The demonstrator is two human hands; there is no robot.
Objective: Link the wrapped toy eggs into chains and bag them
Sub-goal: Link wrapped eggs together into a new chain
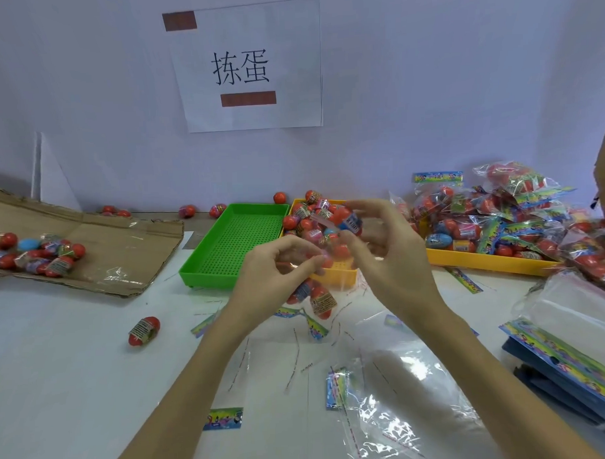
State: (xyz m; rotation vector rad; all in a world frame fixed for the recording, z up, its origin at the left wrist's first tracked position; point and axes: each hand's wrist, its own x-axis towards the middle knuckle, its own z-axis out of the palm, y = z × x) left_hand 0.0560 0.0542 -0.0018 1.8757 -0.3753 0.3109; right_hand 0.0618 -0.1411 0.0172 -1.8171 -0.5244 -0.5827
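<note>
Both my hands are raised over the middle of the table. My left hand (278, 268) pinches the top of a clear bag (333, 255) from which red wrapped eggs (319, 302) hang below. My right hand (385, 247) grips the bag's other side, with a blue-and-red wrapped egg (349, 222) at its fingertips. Behind my hands a small yellow tray (333, 275) holds loose wrapped eggs (304, 217). One single red egg (144, 331) lies on the table to the left.
A green tray (236, 243) sits left of the yellow one. Flattened cardboard (123, 249) at left carries more eggs (38, 254). A large yellow tray (484, 260) at right holds filled bags (492, 215). Empty clear bags (402, 390), paper strips and header cards (569, 360) lie in front.
</note>
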